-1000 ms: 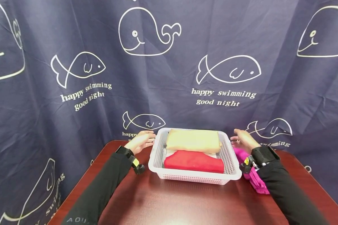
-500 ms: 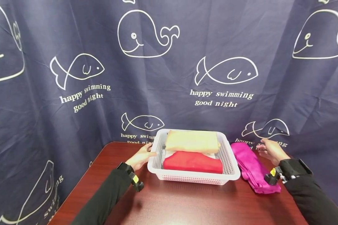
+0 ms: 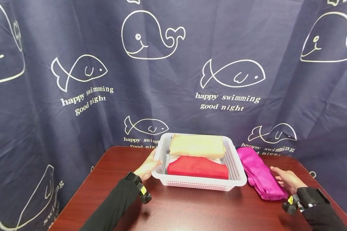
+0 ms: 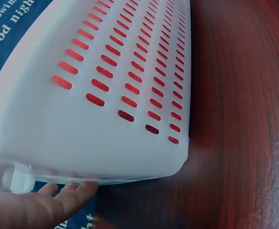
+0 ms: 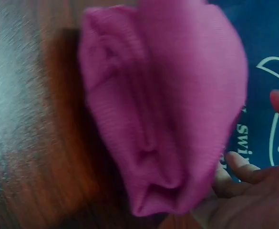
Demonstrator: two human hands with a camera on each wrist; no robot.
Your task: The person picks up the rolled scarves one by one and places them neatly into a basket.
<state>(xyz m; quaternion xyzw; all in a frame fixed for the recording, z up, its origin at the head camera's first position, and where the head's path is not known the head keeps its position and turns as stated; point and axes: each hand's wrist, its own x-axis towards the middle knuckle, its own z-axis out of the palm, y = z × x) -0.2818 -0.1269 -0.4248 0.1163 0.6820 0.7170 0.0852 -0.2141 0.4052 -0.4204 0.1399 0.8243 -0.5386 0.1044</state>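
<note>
A white plastic basket (image 3: 198,183) stands on the table, holding a folded pale yellow cloth (image 3: 197,146) and a folded red cloth (image 3: 197,167). My left hand (image 3: 148,165) grips the basket's left rim, thumb over the edge and the other fingers along the outside. In the left wrist view those fingers (image 4: 71,193) lie by the basket's end wall. A folded magenta cloth (image 3: 261,175) lies to the right of the basket. Beside its near right end is my right hand (image 3: 290,181), fingers spread apart. Whether it touches the cloth I cannot tell; the right wrist view is blurred.
The dark red wooden table (image 3: 191,215) extends in front of the basket. A dark blue curtain (image 3: 173,89) with white fish and whale prints hangs close behind the table and at both sides.
The right hand has left the basket's right side and moved right and nearer, to the magenta cloth's near end. The left hand has closed onto the basket's left rim.
</note>
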